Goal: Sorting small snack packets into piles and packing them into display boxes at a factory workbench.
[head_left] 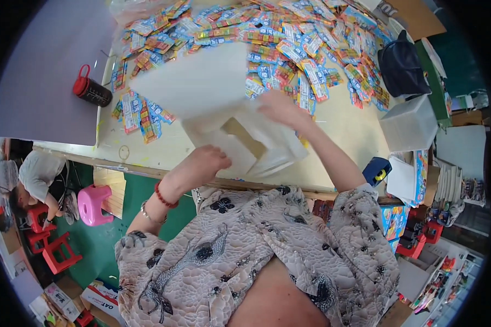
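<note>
A white cardboard box (pixel 202 82) stands in front of me on the table, its large lid flap raised at the far side and its opening turned toward me. Motion blurs its walls and smaller flaps. Curled fingers of my left hand (pixel 199 164) are closed at the box's near left edge. Across the box, my right hand (pixel 285 111) bends its fingers over the far right edge of the opening. Part of the brown inside (pixel 243 136) shows between the flaps. Beyond the box lie many small colourful blister packs (pixel 267 38), heaped over the far half of the table.
At left, a dark bottle with a red lid (pixel 95 92) lies near the table's edge. A translucent bin (pixel 409 124), a dark bag (pixel 401 65) and a blue tape dispenser (pixel 377 171) line the right side. A pink stool (pixel 93 205) and another person (pixel 41 177) are lower left.
</note>
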`<state>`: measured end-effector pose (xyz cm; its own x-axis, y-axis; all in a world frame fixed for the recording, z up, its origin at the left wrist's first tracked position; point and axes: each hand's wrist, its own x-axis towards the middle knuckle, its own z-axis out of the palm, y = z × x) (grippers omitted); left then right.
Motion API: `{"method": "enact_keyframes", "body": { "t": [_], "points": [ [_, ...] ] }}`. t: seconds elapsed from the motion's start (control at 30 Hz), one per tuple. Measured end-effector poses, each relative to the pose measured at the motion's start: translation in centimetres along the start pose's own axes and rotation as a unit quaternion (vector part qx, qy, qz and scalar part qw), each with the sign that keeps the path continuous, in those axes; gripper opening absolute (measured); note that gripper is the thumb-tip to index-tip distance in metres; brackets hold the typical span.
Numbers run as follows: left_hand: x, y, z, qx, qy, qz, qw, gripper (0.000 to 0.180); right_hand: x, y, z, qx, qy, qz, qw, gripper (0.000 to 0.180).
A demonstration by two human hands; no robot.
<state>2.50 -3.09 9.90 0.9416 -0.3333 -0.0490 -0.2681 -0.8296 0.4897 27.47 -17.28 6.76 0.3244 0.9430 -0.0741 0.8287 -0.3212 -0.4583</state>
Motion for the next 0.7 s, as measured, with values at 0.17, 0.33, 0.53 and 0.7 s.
{"method": "enact_keyframes", "body": {
  "t": [0.17, 0.33, 0.53, 0.7],
  "points": [
    [-2.3, 0.3, -3.1, 0.049, -0.013, -0.062, 0.997, 0.006, 0.2, 3.1, -3.5, 0.05, 0.082, 0.072, 0.993, 0.034],
    [0.8, -1.5, -3.3, 0.018, -0.096, -0.118, 0.988, 0.027, -1.0, 0.4, 0.1, 0.009, 0.04, 0.187, 0.981, 0.044],
    [7.1, -2.0, 4.1, 0.149, -0.115, -0.166, 0.968, 0.085, -2.3, -0.5, 2.1, 0.089, 0.112, 0.214, 0.966, 0.048],
    [5.7, -4.1, 5.7, 0.18, -0.131, -0.13, 0.966, 0.09, -6.9, -1.3, -2.6, 0.199, 0.128, 0.172, 0.956, 0.039]
  ]
}}
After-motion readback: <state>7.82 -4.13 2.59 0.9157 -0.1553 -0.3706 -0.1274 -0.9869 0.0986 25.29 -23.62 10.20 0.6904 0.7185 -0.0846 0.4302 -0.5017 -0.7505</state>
